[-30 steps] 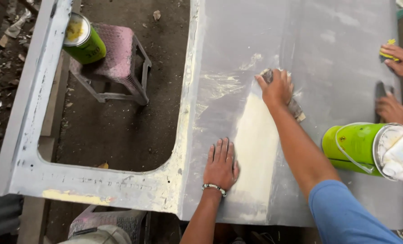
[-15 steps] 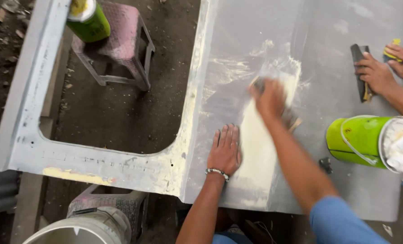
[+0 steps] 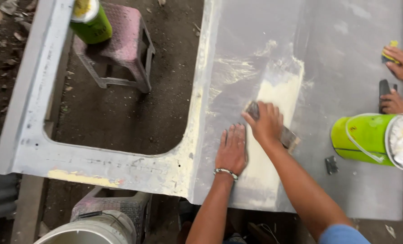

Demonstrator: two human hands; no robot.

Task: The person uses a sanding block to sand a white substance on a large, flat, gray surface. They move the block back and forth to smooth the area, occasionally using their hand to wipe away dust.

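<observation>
Across the upper middle of the frame the grey metal panel (image 3: 346,58) lies bare, leaving open room above the pale filler strip (image 3: 273,117). At the right edge a green can (image 3: 368,138) lies on its side, with a small dark scrap (image 3: 331,164) just left of it and another person's hands (image 3: 398,83) above it, narrowing passage there. Left of centre the panel's cut-out opens onto dirt floor, blocked at upper left by a pink stool (image 3: 120,45) carrying a green tin (image 3: 90,20). A white bucket (image 3: 90,230) fills the lower left.

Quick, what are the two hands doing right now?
Left hand: open, flat on the grey panel.
Right hand: closed on a spreader.
</observation>
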